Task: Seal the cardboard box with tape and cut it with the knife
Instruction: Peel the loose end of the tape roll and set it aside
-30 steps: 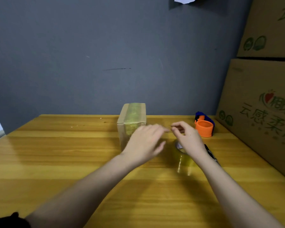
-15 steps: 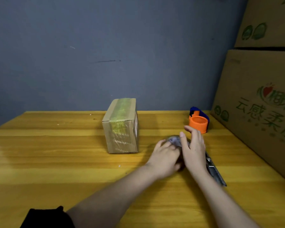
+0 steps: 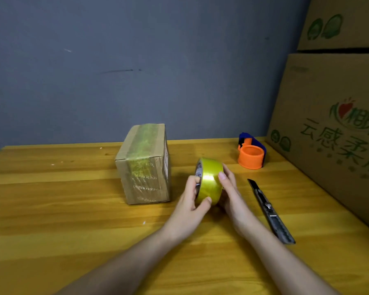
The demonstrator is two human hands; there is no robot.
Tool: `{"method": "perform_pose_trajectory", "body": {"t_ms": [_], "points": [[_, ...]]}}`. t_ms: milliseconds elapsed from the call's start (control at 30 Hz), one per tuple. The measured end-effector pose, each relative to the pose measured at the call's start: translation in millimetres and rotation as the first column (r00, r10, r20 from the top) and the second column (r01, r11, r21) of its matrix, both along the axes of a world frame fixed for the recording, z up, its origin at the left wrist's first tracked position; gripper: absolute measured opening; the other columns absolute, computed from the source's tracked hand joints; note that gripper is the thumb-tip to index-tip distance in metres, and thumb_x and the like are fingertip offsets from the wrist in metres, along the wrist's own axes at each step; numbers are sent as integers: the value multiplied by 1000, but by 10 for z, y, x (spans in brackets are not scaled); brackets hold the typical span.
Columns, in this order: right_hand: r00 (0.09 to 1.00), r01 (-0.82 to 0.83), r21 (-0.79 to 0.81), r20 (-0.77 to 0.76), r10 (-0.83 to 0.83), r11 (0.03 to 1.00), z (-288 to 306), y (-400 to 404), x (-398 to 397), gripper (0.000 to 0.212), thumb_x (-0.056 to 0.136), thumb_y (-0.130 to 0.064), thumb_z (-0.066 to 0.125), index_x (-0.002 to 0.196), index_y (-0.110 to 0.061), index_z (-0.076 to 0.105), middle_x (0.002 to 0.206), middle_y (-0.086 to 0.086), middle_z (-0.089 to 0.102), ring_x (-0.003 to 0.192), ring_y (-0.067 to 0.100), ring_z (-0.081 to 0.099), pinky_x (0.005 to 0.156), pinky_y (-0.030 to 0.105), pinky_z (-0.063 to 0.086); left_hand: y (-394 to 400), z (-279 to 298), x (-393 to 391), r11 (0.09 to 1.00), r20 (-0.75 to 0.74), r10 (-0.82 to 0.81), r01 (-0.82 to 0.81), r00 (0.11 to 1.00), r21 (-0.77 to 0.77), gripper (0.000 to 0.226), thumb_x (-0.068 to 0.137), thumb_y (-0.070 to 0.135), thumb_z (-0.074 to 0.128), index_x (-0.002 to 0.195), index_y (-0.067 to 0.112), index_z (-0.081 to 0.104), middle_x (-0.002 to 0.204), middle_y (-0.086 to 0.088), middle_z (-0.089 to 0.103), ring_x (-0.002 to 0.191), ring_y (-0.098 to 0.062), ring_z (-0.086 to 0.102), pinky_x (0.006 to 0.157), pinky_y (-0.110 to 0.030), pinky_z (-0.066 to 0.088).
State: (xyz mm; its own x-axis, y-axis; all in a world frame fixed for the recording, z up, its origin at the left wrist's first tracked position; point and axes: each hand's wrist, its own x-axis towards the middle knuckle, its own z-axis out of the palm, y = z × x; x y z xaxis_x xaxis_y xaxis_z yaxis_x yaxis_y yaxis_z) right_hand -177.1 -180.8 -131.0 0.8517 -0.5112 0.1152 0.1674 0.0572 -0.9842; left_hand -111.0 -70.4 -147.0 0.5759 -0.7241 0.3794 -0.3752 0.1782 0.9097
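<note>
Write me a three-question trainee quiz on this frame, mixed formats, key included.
1. True or false: the knife lies on the table, untouched by either hand.
2. What do the left hand and right hand hold between them?
A. orange dispenser
B. tape roll
C. cardboard box
3. Fill in: the tape roll sits between the cardboard box and the ____.

Key: 1 true; 2 B; 3 knife.

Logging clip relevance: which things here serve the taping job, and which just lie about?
Job:
box, already taped
tape roll, held by left hand and right hand
knife, on table

Lying about:
orange dispenser
big cartons
</note>
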Motion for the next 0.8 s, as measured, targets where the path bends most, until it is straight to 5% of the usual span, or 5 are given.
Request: {"method": "perform_pose_trajectory", "body": {"t_ms": [133,233,467,667,800], "points": [[999,-22,-65,24,24,998,-43,-5,-15,75,68,-48,62,136,-39,33,126,-8,55,109,5,59,77,19,52,12,50,41,998,-97,-49,44,994,-50,18,86,12,48,96,28,50,87,15,57,82,3,56,76,-15,43],[998,20,-196,67,-7,980,-65,13,-27,73,73,-40,60,139,-35,31,121,-22,50,96,-17,56,73,7,47,20,82,40,992,-133,-94,82,987,-91,31,84,10,40,107,25,55,94,19,66,86,15,58,77,-4,41],[987,158,-369,79,-139,916,-117,21,-10,82,63,-61,61,137,-38,35,135,-13,45,116,-7,47,92,21,45,25,62,66,986,-178,-113,88,978,-142,32,81,15,35,101,21,60,90,13,68,88,1,59,81,-14,45],[982,186,-270,73,-173,945,-53,84,-18,63,57,-65,54,117,-49,42,107,-23,55,89,-11,58,59,10,47,37,87,8,973,-129,-197,178,972,-149,40,77,9,33,104,26,55,95,13,65,86,9,57,77,-8,44],[979,204,-179,43,-199,963,-40,123,-4,59,61,-64,53,114,-37,49,101,-13,59,74,-10,59,50,10,44,60,98,4,972,-102,-203,187,974,-146,39,75,17,41,109,32,52,102,16,63,93,9,56,82,-9,43]]}}
